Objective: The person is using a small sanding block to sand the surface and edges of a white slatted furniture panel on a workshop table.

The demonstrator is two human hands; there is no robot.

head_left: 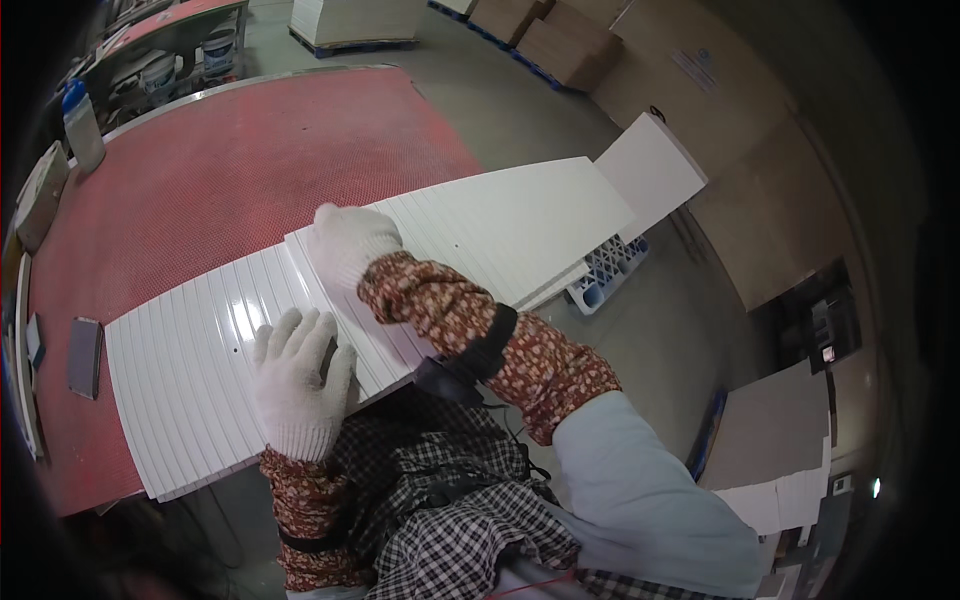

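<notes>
A long white grooved panel lies across the work table, with what looks like a second white grooved panel continuing to the right. A raised edge runs between them, near both hands. My left hand, in a white knitted glove, rests on the left panel with its fingers spread flat. My right hand, gloved likewise, is closed over the raised edge near the panel's far side. Its fingertips are hidden, so whatever it may hold does not show.
The table has a red textured top. A grey block lies at its left, and a blue-capped bottle stands farther back. Right of the table are a white board and a pallet. Stacked boards stand at lower right.
</notes>
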